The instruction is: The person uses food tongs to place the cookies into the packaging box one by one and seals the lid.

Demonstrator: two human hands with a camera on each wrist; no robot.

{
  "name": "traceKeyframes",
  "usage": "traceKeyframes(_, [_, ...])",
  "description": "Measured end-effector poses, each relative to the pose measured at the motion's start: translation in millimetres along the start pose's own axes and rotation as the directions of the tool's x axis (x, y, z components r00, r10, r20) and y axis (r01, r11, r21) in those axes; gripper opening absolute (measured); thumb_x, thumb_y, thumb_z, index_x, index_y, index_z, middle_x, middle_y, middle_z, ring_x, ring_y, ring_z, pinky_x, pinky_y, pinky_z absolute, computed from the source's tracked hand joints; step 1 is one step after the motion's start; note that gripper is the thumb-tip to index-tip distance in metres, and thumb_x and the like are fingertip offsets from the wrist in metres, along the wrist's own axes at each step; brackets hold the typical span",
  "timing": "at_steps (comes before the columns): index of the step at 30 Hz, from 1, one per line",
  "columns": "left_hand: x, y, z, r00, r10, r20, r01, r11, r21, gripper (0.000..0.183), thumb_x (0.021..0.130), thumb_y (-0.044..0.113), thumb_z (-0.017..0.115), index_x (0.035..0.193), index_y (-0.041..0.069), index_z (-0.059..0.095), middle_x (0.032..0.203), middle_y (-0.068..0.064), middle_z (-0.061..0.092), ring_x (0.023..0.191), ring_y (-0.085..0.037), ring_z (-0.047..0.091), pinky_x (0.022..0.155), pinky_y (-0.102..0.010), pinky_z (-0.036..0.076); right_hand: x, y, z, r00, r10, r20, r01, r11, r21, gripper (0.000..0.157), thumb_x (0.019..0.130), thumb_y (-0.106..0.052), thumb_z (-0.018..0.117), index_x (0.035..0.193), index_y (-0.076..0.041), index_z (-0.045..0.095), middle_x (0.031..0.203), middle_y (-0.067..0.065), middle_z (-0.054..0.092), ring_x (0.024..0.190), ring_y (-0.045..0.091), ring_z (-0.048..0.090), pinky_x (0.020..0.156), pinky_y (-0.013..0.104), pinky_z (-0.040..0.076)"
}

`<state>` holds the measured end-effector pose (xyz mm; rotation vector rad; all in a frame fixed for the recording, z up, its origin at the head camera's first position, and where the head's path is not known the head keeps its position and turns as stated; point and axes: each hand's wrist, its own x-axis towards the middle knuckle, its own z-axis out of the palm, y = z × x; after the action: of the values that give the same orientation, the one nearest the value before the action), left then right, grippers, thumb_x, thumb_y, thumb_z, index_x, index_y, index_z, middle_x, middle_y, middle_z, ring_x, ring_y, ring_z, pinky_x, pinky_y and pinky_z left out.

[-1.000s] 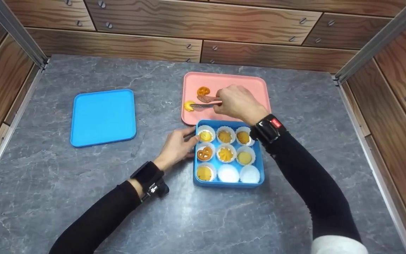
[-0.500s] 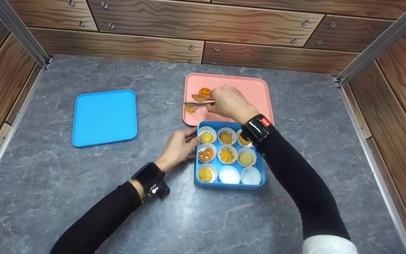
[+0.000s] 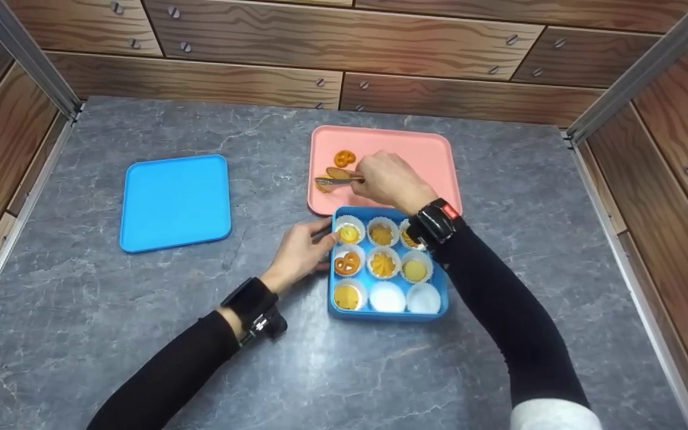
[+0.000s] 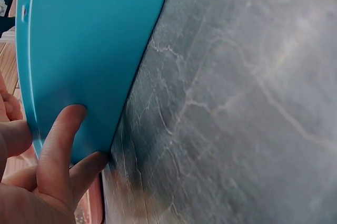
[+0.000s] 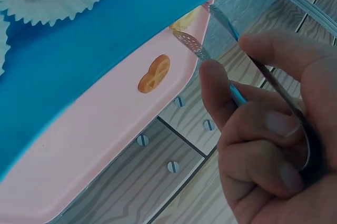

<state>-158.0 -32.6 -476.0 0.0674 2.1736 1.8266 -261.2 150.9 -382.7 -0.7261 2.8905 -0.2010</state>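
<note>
My right hand [image 3: 393, 179] holds metal tongs [image 3: 339, 173] with perforated tips over the pink tray [image 3: 421, 161]. Their tips stand apart at a yellow cookie [image 5: 185, 20] on the tray's left side; whether they touch it cannot be told. Behind the tongs lies a pretzel [image 3: 344, 158]. The blue box [image 3: 390, 315] stands in front of the tray and contains white paper cups, most with a cookie or pretzel; two front cups [image 3: 387, 297] are empty. My left hand [image 3: 297, 254] rests against the box's left wall, fingertips [image 4: 73, 112] pressing on the outside.
A flat blue lid [image 3: 175, 203] lies at the left on the grey marbled table [image 3: 248, 358]. Wood-patterned walls [image 3: 344, 42] with metal posts [image 3: 636, 68] enclose the back and sides.
My right hand has moved slightly left, and the tongs have shifted from beside the yellow cookie to over it. My left hand stays against the box.
</note>
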Motion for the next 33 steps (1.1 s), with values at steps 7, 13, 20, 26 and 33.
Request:
traceKeyframes(7, [0.6,-1.0,1.5,1.0,0.009,0.012,-0.009,1.0,-0.005,0.051,0.103,0.013,0.065,0.151,0.003,0.05,0.147,-0.021,0.057,0.09,-0.028,0.075,0.066,-0.035,0.069,-14.5,11.5,1.0,1.0,0.014,-0.013,-0.013,1.0,0.013,0.013,0.092,-0.013,0.067,0.084,-0.005,0.074,0.071,0.004,0.061,0.061,0.017,0.051,0.051,0.026,0.04])
traceKeyframes(13, [0.2,-0.7,0.5,1.0,0.002,0.003,-0.002,1.0,0.012,0.051,0.103,0.013,0.064,0.151,0.004,0.05,0.148,-0.019,0.056,0.088,-0.026,0.075,0.065,-0.034,0.069,-28.2,24.3,0.0,0.999,0.047,-0.015,-0.046,0.998,0.037,0.014,0.092,-0.014,0.068,0.085,-0.006,0.077,0.071,0.004,0.063,0.06,0.017,0.051,0.051,0.027,0.041])
traceKeyframes(20, [-0.3,-0.2,-1.1,1.0,-0.001,0.001,0.001,1.0,0.013,0.052,0.103,0.013,0.065,0.152,0.004,0.049,0.147,-0.02,0.057,0.082,-0.024,0.075,0.064,-0.034,0.068,-36.7,35.6,-1.2,0.995,0.098,-0.006,-0.098,0.992,0.082,0.015,0.092,-0.017,0.067,0.089,-0.008,0.078,0.066,0.002,0.059,0.058,0.017,0.049,0.049,0.027,0.039])
traceKeyframes(26, [-0.6,-0.3,-1.2,1.0,-0.001,0.001,0.001,1.0,0.006,0.052,0.103,0.013,0.065,0.152,0.003,0.049,0.147,-0.021,0.057,0.09,-0.028,0.075,0.065,-0.035,0.068,-34.7,34.7,-0.9,0.993,0.12,-0.013,-0.118,0.989,0.091,0.014,0.091,-0.019,0.068,0.088,-0.009,0.078,0.065,0.001,0.058,0.057,0.016,0.049,0.049,0.026,0.038])
traceKeyframes(33, [0.3,0.4,-0.4,1.0,-0.002,0.004,0.002,1.0,0.023,0.052,0.103,0.014,0.065,0.152,0.005,0.049,0.149,-0.02,0.055,0.086,-0.026,0.075,0.063,-0.037,0.068,-36.4,30.3,2.1,0.991,0.135,-0.018,-0.134,0.99,0.048,0.018,0.092,-0.022,0.07,0.094,-0.006,0.077,0.07,0.005,0.061,0.06,0.02,0.053,0.051,0.028,0.042])
